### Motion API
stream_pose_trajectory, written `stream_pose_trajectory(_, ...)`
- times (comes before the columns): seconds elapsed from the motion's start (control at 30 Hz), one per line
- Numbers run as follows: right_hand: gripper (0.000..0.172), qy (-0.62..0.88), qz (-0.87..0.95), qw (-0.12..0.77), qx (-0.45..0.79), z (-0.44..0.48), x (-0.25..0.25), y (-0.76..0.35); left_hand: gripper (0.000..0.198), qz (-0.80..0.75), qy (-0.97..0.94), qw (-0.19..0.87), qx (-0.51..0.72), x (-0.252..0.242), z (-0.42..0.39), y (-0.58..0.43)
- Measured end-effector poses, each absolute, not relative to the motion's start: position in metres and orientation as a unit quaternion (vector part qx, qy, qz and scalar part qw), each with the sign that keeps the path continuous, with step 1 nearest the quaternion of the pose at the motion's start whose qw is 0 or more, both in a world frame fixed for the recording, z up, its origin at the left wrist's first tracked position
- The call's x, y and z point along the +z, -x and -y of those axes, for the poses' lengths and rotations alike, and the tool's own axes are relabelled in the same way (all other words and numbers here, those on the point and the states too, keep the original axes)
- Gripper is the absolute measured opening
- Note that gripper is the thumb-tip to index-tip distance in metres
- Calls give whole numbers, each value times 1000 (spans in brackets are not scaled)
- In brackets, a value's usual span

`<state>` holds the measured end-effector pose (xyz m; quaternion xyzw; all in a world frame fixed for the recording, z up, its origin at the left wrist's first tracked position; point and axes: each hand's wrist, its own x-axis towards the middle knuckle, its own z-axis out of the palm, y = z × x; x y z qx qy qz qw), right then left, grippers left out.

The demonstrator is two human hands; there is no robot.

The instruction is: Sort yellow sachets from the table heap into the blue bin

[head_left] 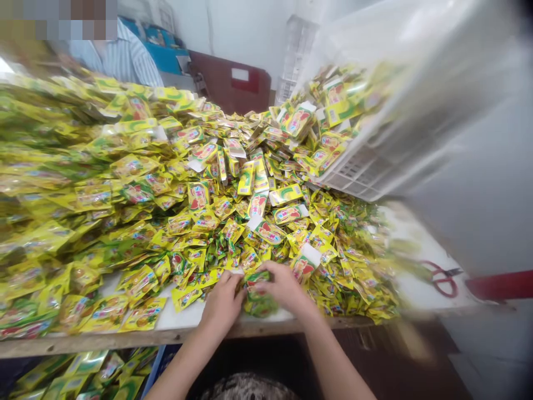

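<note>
My left hand is closed near the table's front edge, its fingers curled around something mostly hidden; a bit of white shows at the fingertips. Close beside it, my right hand pinches a small green and yellow packet, slightly smeared by motion. Loose small packets are heaped to the right of my hands. Ahead lie yellow and green printed boxes, several with white flaps standing open. One open-flapped box rests just beyond my right hand.
A white plastic crate tips boxes onto the pile at right. Red-handled scissors lie on the white tabletop. Larger yellow packets are piled at left. Below the table is a container of more packets. A person in a striped shirt is across the table.
</note>
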<state>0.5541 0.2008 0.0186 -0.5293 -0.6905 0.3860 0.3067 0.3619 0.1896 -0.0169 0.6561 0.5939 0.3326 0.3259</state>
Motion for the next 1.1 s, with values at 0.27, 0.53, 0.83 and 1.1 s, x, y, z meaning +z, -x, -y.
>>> stream_pose_trajectory(0.27,14,490,725,293,385,-214,19,-545,22,-548,-594,467,359,-7,-190,-363)
stream_pose_trajectory(0.53,32,513,686,371,358,-187,43,-547,29,-502,-504,575,404,19,-182,-350)
stream_pose_trajectory(0.83,20,631,585,501,91,-179,80,-643,67,-492,-734,282,374,28,-208,-482)
stream_pose_trajectory(1.1,13,620,687,359,118,-182,77,-660,49,-508,-775,124,355,2,-209,-510)
